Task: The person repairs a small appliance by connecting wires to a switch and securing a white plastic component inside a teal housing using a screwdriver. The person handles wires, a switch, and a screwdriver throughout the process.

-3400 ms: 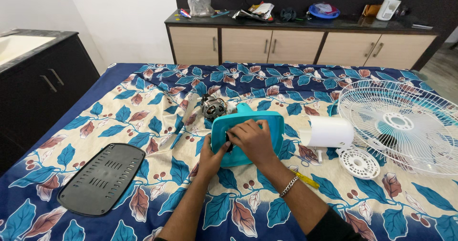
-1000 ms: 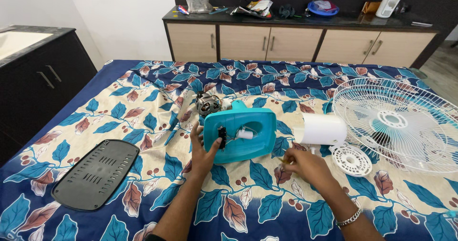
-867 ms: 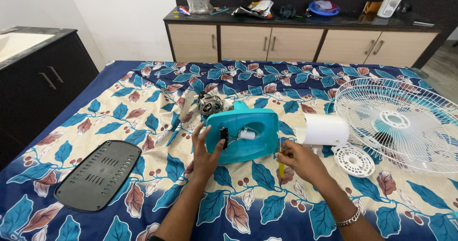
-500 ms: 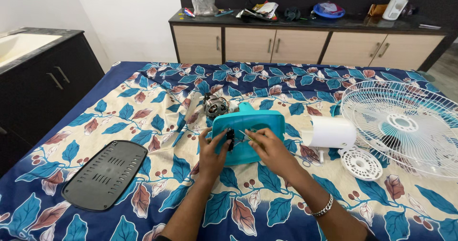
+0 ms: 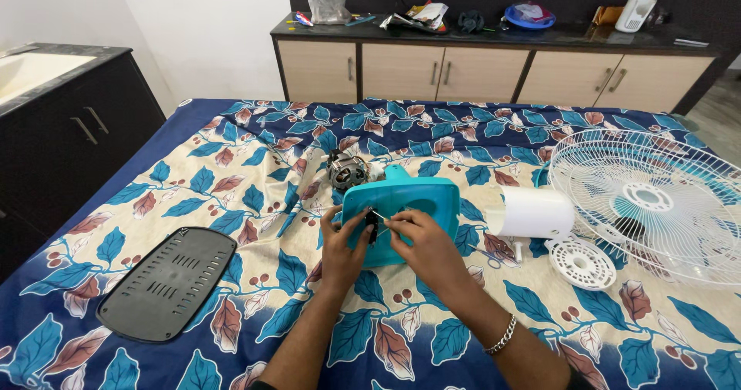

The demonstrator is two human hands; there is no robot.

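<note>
A person works over a teal plastic fan housing (image 5: 405, 209), a smooth rounded-square shell lying on a bed (image 5: 255, 166) spread with a blue-and-cream leaf-print sheet. The left hand (image 5: 343, 243) pinches a small black part (image 5: 371, 222) at the housing's near edge, fingers narrow around it; the right hand (image 5: 424, 239), a metal chain bracelet (image 5: 503, 334) at its wrist, holds a thin white wire beside it. Just behind the housing sits a copper-wound motor (image 5: 347, 169). To its right lie a white cylindrical cover (image 5: 532, 212), a small round vented disc (image 5: 580, 263) and a white wire fan grille (image 5: 656, 205). To its left lies a dark slotted plastic panel (image 5: 167, 282).
</note>
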